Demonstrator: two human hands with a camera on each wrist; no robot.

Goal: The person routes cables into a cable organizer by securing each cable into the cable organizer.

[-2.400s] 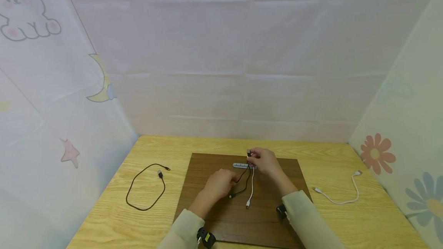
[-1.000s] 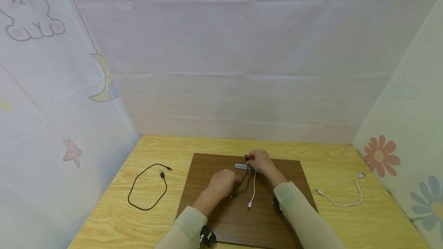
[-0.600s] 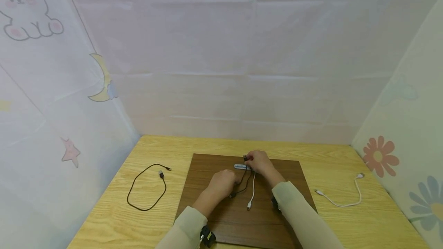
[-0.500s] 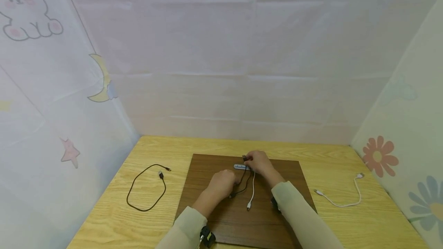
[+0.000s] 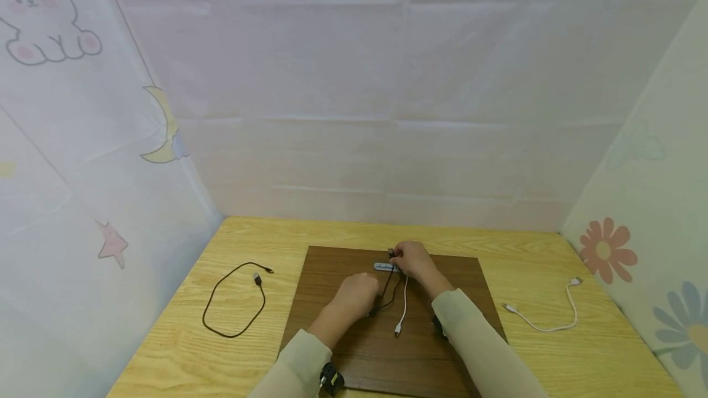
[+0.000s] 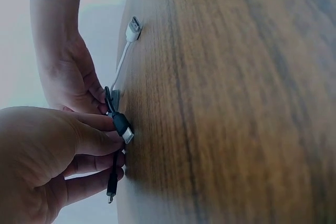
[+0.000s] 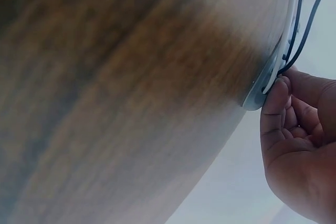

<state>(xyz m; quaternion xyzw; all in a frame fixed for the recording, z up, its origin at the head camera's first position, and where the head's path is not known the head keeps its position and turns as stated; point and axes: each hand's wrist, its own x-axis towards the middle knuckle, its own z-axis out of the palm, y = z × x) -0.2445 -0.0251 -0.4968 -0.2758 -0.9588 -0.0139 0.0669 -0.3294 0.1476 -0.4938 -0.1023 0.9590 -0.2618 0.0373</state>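
Note:
A pale blue-grey cable clip strip lies near the far edge of the dark wooden board. My right hand pinches a black USB cable by the clip, its plug end sticking up beyond the fingertips. My left hand pinches black cable lower down. In the left wrist view, a black plug with a metal tip sits by its thumb, and a smaller black plug shows below the fingers. A white cable runs from the clip, as the right wrist view also shows beside black strands.
On the light wooden table, another black USB cable lies looped left of the board. A second white cable lies to the right. Printed cloth walls stand behind and at both sides.
My right hand has come down and slightly left, bringing the black cable's plug end lower at the clip. My left hand has shifted slightly, still holding black cable.

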